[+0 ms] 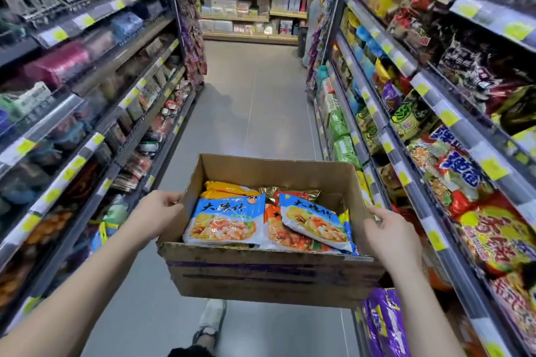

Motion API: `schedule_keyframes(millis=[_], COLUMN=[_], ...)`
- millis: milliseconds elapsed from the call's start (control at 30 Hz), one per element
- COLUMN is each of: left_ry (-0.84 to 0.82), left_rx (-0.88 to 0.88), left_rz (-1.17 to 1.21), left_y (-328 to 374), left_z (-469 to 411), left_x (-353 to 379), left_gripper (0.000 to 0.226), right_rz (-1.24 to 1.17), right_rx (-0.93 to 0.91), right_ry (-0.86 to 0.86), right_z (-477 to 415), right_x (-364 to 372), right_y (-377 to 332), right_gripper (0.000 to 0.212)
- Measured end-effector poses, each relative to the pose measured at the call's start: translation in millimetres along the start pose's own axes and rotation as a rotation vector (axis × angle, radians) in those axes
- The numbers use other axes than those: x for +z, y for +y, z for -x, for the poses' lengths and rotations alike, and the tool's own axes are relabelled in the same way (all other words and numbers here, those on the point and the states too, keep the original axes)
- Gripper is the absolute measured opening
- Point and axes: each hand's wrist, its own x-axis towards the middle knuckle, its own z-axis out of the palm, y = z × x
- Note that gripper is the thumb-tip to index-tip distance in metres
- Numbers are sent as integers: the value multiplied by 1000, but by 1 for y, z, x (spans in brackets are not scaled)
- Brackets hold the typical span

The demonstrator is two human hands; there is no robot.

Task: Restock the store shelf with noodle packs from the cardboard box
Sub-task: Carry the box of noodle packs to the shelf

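Observation:
An open cardboard box (261, 272) hangs in mid-air in front of me, above the aisle floor. My left hand (156, 216) grips its left wall and my right hand (391, 236) grips its right wall. Inside lie several noodle packs: a blue pack (226, 220) at the left, another blue pack (316, 222) tilted at the right, an orange pack (293, 236) between them, yellow packs (226, 188) and a gold one behind. The noodle shelf (435, 136) runs along my right, filled with colourful packs.
A second shelf unit (87, 113) with household goods lines the left side. The grey tiled aisle (252, 107) runs ahead to a far shelf wall (246, 3). My shoe (210, 319) shows below the box. Purple packs (383, 324) sit low on the right.

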Motion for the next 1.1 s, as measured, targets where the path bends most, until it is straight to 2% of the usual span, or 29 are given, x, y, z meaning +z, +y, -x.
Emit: schedule_keyframes(millis=[167,267,467,567,900,1100], left_ry=[-56,-87,-129,-171,-235,-276], left_rx=[-8,5,52,48,99,171], left_rz=[-1,-10,-100,-97,-144,-147], left_y=[4,14,38,61,126,174], left_z=[-91,-150,-249,-285,-385,-427], left_x=[-20,-40,-67,-68,-30,1], left_gripper=[26,44,26,26,32,27], right_rz=[-3,0,-95,-104,-175,-163], right_rx=[35,78,169,221,312,406], right_ry=[17,43,81,93,106,116], right_z=[-54,-84,-133,-163,-239,-263], right_x=[31,49,73,76,82,77], right_y=[-53,-85,-129,-143,-139,-125], right_gripper=[41,41,39,35,33,36])
